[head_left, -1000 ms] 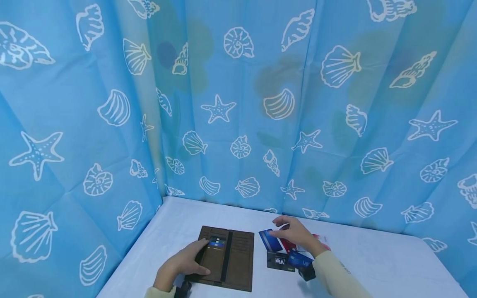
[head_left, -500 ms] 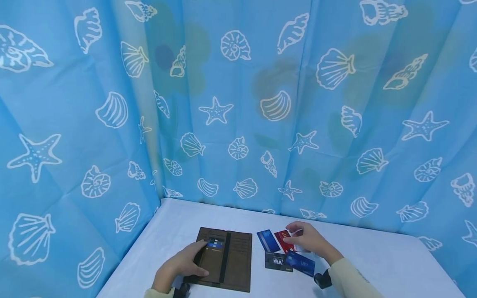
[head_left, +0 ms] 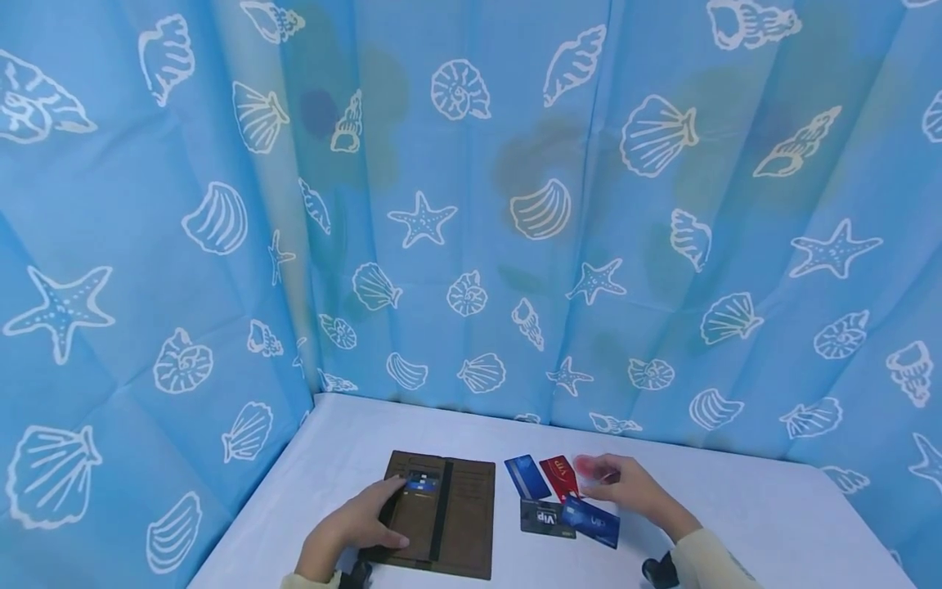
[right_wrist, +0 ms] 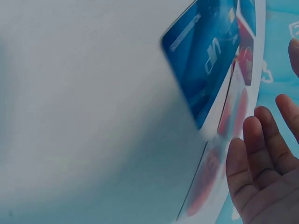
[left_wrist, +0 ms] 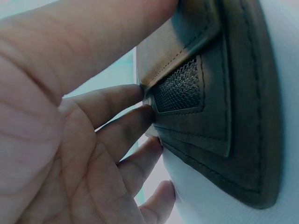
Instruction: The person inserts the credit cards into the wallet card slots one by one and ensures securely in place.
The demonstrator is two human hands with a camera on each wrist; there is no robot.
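A brown wallet [head_left: 471, 523] lies spread flat, with a black strap [head_left: 441, 511] down its middle and several cards [head_left: 423, 483] in its left slots. My left hand [head_left: 361, 515] rests along the wallet's left side. In the left wrist view, straight fingertips [left_wrist: 148, 112] touch its edge and the thumb reaches over it. My right hand [head_left: 636, 491] is over the right end of a loose card group, fingers relaxed. The right wrist view shows nothing in its palm. A white-and-pink card [right_wrist: 233, 107] is right by the fingers, partly hidden by the hand in the head view.
Right of the wallet lie a blue card [head_left: 527, 476], a red VIP card [head_left: 561, 476], a black VIP card [head_left: 547, 519] and another blue card [head_left: 591, 521] overlapping its neighbours. White cloth [head_left: 706, 483] covers the table. A blue seashell curtain [head_left: 471, 245] closes off the back and left.
My right hand has moved rightward over the cards, uncovering the blue and red cards. The left hand has stayed at the wallet. The head view has shifted slightly.
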